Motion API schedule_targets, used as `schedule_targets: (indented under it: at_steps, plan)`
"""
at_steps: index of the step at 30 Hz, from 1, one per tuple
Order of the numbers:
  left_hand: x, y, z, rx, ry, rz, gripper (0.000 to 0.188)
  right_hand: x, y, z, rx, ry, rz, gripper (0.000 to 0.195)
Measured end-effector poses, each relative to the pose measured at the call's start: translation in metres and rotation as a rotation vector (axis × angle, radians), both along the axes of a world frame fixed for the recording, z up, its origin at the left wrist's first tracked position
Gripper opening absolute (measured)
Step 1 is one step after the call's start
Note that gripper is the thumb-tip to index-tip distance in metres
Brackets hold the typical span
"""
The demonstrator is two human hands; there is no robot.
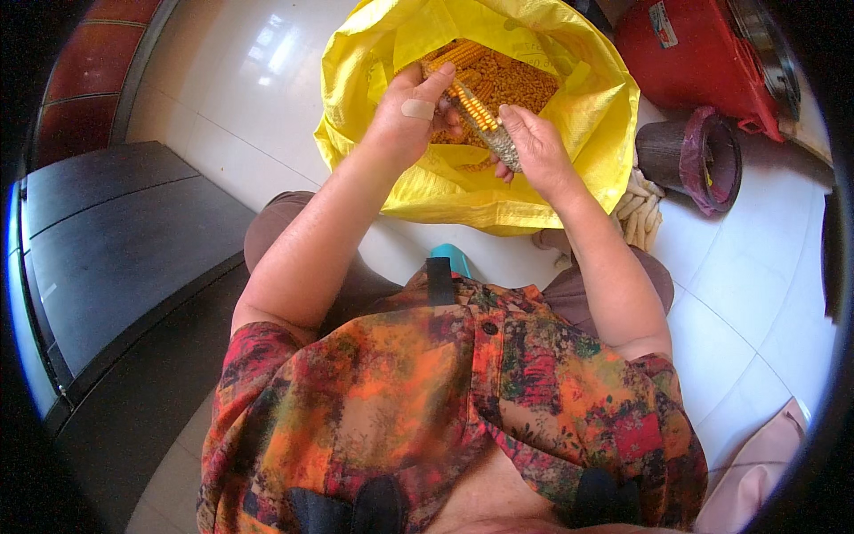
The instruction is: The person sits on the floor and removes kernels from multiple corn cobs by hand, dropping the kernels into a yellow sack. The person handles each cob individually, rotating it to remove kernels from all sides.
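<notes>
Between my two hands, over the mouth of a yellow woven sack (594, 160), is a dried corn cob (478, 112). Rows of yellow kernels remain along one side, while its lower right part is bare and greyish. My left hand (415, 100), with a plaster on its back, grips the upper left end. My right hand (536, 141) holds the lower right end, its thumb close to the edge of the kernels. Loose kernels (512, 80) lie in the sack, along with whole yellow cobs (462, 56) partly hidden by my left hand.
Stripped pale cobs (642, 217) lie on the tiled floor right of the sack. Beyond them, a dark bin (667, 152) with a purple liner leans or lies beside a red container (694, 63). A dark low cabinet (133, 220) stands at left. Something teal (452, 259) shows between my knees.
</notes>
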State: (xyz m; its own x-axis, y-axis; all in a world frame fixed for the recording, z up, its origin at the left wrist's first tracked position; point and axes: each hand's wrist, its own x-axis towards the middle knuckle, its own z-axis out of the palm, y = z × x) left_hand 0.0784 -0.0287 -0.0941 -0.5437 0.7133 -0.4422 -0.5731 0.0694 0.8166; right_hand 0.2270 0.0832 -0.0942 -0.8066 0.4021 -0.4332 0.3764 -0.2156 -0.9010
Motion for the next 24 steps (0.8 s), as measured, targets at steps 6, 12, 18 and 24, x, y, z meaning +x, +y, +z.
schedule_targets:
  at_steps: [6, 12, 18, 24]
  plan:
    - [0.006, -0.001, -0.004, 0.020, -0.010, -0.022, 0.029, 0.001, -0.006, -0.002, 0.259, 0.107, 0.109, 0.044]
    - [0.010, 0.002, 0.001, 0.009, 0.115, -0.105, 0.031, -0.001, -0.005, -0.004, 0.106, 0.098, 0.042, 0.043]
    - [0.015, 0.002, -0.001, 0.041, 0.057, -0.090, 0.031, -0.001, 0.005, -0.002, -0.141, -0.020, 0.031, 0.046]
    - [0.017, 0.004, -0.002, -0.016, 0.092, -0.087, 0.030, -0.004, -0.013, 0.006, 0.409, 0.058, 0.049, 0.045]
